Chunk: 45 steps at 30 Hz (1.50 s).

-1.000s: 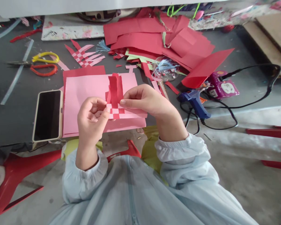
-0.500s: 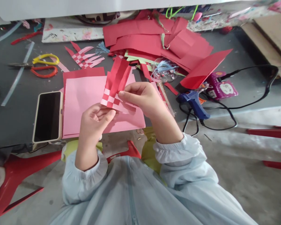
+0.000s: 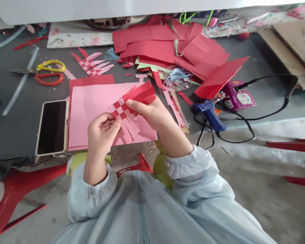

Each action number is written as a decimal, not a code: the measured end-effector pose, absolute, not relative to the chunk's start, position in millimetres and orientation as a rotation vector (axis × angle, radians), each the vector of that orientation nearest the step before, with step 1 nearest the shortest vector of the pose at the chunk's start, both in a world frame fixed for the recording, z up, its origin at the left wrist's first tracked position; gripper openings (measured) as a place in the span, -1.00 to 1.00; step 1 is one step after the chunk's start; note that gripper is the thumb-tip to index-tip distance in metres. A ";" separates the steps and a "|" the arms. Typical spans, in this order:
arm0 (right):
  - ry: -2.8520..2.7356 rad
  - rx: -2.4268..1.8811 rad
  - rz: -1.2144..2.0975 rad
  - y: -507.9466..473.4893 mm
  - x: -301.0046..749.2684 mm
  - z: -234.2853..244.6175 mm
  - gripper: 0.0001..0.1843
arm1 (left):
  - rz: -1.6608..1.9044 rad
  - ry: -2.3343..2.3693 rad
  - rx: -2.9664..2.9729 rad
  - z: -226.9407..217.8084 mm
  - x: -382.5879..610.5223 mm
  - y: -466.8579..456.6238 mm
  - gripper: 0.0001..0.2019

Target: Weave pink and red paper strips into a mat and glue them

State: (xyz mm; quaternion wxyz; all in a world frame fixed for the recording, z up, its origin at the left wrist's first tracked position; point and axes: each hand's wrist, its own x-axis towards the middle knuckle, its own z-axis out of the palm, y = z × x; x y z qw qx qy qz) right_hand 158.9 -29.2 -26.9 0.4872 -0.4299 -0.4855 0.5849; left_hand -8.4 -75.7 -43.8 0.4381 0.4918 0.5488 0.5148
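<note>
Between my hands is a piece of woven paper, red and pink strips crossing in a checkered patch. Its red strips point up to the right, and its loose pink strips fan out downward. My left hand is closed, thumb and fingers pinching the patch's lower left edge. With the thumb on top near the red strips, my right hand grips the other side; its fingers are mostly hidden beneath. Below the weaving lie pink paper sheets over a red sheet.
Left of the sheets lie a phone and scissors. A second woven piece sits behind them. Red paper is heaped at the back. On the right are a blue glue gun, its looping cable and a purple box.
The woven paper has turned clockwise, its red strips swinging from upward to the right. Its pink strips now spread downward. My right hand has shifted its grip onto the red strips' side.
</note>
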 end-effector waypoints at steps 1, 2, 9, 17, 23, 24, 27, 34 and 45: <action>-1.146 -1.074 1.420 -29.0 158.4 -27.9 -0.57 | 1.280 1.368 1.234 -43.0 -8.0 -75.8 -0.79; -1.115 -1.099 1.421 -28.7 158.1 -28.8 -0.56 | 1.280 1.368 1.242 -42.0 -7.4 -75.8 -0.80; -1.021 -1.080 1.492 -26.1 159.0 -30.6 -0.59 | 1.456 1.404 1.272 -40.5 -5.3 -74.8 -0.80; -0.907 -1.072 1.465 -29.5 152.8 -27.9 -0.59 | 1.443 1.377 1.184 -44.8 -5.9 -75.4 -0.73; -0.874 -1.090 1.473 -30.3 151.8 -24.1 -0.58 | 1.487 1.355 1.175 -45.0 -5.1 -75.7 -0.74; -0.870 -1.092 1.484 -30.2 152.2 -23.3 -0.59 | 1.492 1.353 1.172 -45.2 -5.2 -75.7 -0.75; -0.877 -1.091 1.534 -30.3 152.9 -22.5 -0.61 | 1.502 1.360 1.164 -45.7 -5.3 -75.5 -0.76; -0.983 -0.958 1.631 -34.8 148.0 -26.3 -0.62 | 1.498 1.412 1.172 -46.5 -3.7 -75.5 -0.77; -1.209 -0.990 1.510 -32.9 155.4 -27.4 -0.66 | 1.505 1.501 1.230 -37.3 -0.3 -80.1 -0.89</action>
